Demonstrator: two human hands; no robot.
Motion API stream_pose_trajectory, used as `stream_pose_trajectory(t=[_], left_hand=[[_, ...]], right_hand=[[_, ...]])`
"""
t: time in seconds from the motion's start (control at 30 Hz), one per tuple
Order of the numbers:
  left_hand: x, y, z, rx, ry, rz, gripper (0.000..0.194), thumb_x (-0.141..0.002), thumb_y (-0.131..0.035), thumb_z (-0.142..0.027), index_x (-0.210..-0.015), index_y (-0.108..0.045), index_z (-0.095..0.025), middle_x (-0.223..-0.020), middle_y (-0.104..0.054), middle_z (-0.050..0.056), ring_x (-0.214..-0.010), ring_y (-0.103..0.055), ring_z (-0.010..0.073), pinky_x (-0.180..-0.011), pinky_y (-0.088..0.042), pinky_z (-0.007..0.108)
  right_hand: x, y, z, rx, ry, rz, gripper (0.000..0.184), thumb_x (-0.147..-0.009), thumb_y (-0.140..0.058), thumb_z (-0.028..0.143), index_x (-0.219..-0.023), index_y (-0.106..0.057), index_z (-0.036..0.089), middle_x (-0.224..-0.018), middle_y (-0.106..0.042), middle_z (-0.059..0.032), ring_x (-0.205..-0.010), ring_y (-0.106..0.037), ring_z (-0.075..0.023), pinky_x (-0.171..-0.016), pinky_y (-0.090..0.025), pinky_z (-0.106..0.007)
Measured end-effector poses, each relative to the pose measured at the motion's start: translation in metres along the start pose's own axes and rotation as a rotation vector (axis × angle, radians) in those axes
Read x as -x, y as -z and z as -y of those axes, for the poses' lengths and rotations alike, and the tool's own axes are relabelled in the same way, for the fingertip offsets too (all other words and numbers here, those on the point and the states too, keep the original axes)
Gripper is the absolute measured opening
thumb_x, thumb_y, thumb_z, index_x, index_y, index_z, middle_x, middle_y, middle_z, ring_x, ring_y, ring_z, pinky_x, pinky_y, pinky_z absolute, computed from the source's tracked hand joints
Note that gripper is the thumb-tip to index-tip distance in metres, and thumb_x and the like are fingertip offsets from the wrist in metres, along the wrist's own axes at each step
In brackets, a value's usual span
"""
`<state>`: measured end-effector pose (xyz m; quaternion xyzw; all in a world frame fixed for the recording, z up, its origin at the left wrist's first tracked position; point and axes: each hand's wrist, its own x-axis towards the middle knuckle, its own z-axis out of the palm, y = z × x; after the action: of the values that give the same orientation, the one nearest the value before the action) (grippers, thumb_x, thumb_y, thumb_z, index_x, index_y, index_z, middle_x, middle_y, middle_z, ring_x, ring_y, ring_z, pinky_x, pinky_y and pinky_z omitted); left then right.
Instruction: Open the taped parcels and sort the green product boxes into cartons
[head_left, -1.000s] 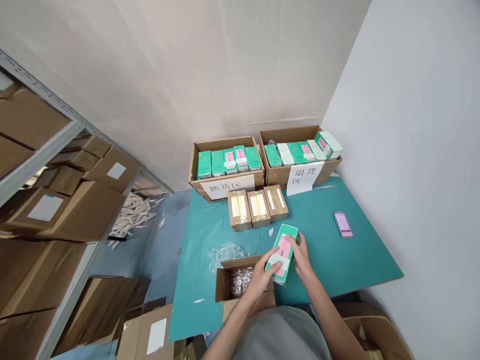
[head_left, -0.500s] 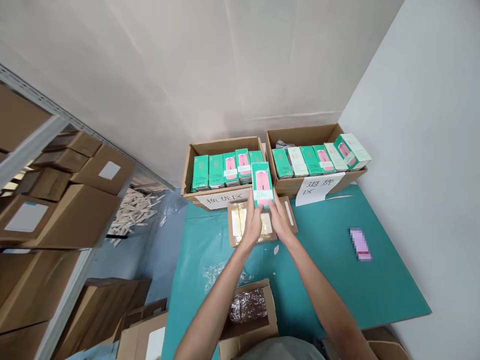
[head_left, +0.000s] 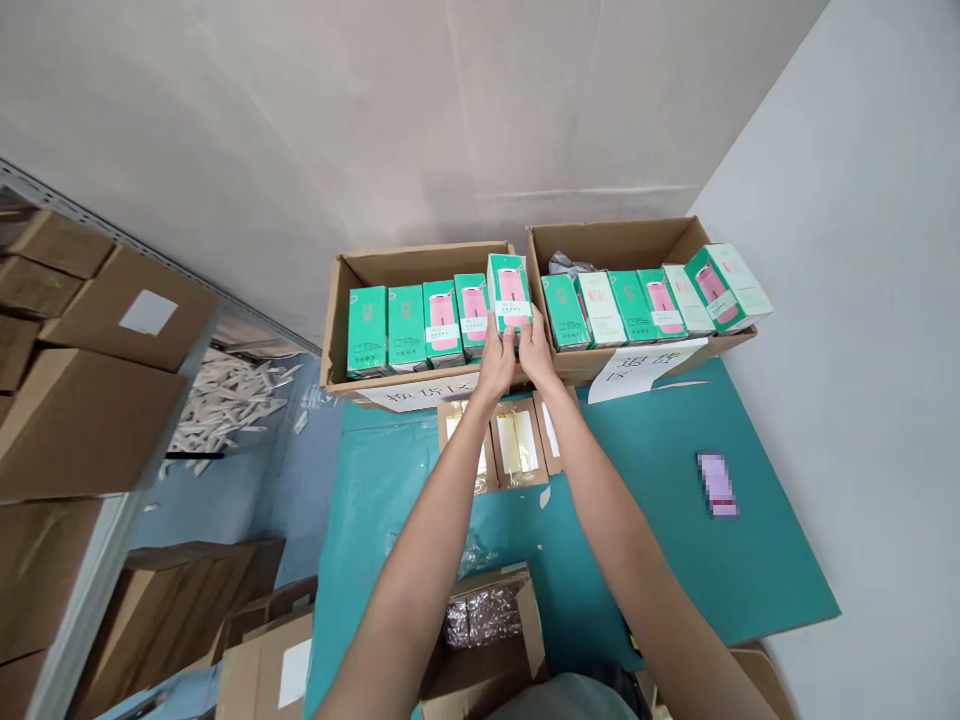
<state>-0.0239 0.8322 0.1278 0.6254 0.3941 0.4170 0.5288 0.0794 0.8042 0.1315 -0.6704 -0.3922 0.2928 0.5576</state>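
Note:
Both hands grip one green product box (head_left: pixel 510 285) with a pink cup pictured on its front. My left hand (head_left: pixel 496 362) is closed on its lower left, and my right hand (head_left: pixel 535 350) on its lower right. The box stands at the right end of a row in the left carton (head_left: pixel 341 330), slightly higher than its neighbours. Beside it in that carton are several green boxes (head_left: pixel 368 332). Close to my right hand is the right carton (head_left: pixel 607 240), holding green and white boxes, one of them tilted (head_left: pixel 727 290) over the carton's right end.
Handwritten paper labels hang on the carton fronts, one a white sheet (head_left: pixel 645 368). Small brown cartons (head_left: pixel 517 445) lie under my forearms. An open carton (head_left: pixel 536 620) with bubble-wrapped items is near my body. A pixelated pinkish object (head_left: pixel 718 485) lies on the green table (head_left: pixel 645 480). Shelved cartons (head_left: pixel 90 415) stand left.
My hands have carried the green box forward and slightly left, from above the small brown cartons to the right end of the left carton's row. The view has shifted a little.

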Motion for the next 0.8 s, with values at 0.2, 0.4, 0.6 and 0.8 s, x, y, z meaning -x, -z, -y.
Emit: stream_pose_trajectory(t=[0.2, 0.4, 0.6, 0.8], left_hand=[[-0.001, 0.0, -0.018, -0.027, 0.061, 0.017, 0.095, -0.102, -0.063, -0.08, -0.169, -0.05, -0.014, -0.185, -0.036, 0.022, -0.179, -0.018, 0.0366, -0.146, -0.008, 0.055], [0.143, 0.025, -0.034, -0.113, 0.001, 0.166, 0.093, -0.103, -0.064, -0.076, -0.17, -0.05, -0.015, -0.183, -0.04, 0.024, -0.178, -0.024, 0.0352, -0.145, -0.014, 0.056], [0.377, 0.118, -0.017, -0.165, 0.327, -0.027, 0.09, -0.104, -0.062, -0.077, -0.176, -0.046, -0.026, -0.187, -0.036, 0.015, -0.177, -0.025, 0.0356, -0.145, -0.012, 0.058], [0.471, 0.211, 0.029, -0.269, 0.537, -0.405, 0.101, -0.095, -0.073, -0.078, -0.175, -0.045, -0.023, -0.183, -0.042, 0.019, -0.174, -0.034, 0.0402, -0.144, -0.022, 0.056]], right_hand=[[-0.006, 0.014, 0.024, 0.014, -0.058, -0.001, 0.077, -0.111, -0.041, 0.082, -0.154, -0.062, 0.022, -0.156, -0.07, -0.0166, -0.154, -0.058, -0.0311, -0.134, -0.042, -0.051], [0.09, 0.038, 0.032, 0.008, -0.046, -0.138, 0.082, -0.11, -0.047, 0.08, -0.155, -0.063, 0.013, -0.16, -0.068, -0.0244, -0.15, -0.065, -0.0311, -0.131, -0.045, -0.051], [0.334, 0.08, -0.029, 0.118, -0.21, -0.042, 0.077, -0.102, -0.061, 0.077, -0.152, -0.067, 0.019, -0.162, -0.068, -0.0188, -0.152, -0.063, -0.0313, -0.131, -0.046, -0.052], [0.48, 0.107, -0.074, 0.174, -0.48, -0.033, 0.069, -0.081, -0.087, 0.069, -0.129, -0.078, 0.02, -0.143, -0.079, -0.017, -0.138, -0.072, -0.0339, -0.125, -0.052, -0.048]])
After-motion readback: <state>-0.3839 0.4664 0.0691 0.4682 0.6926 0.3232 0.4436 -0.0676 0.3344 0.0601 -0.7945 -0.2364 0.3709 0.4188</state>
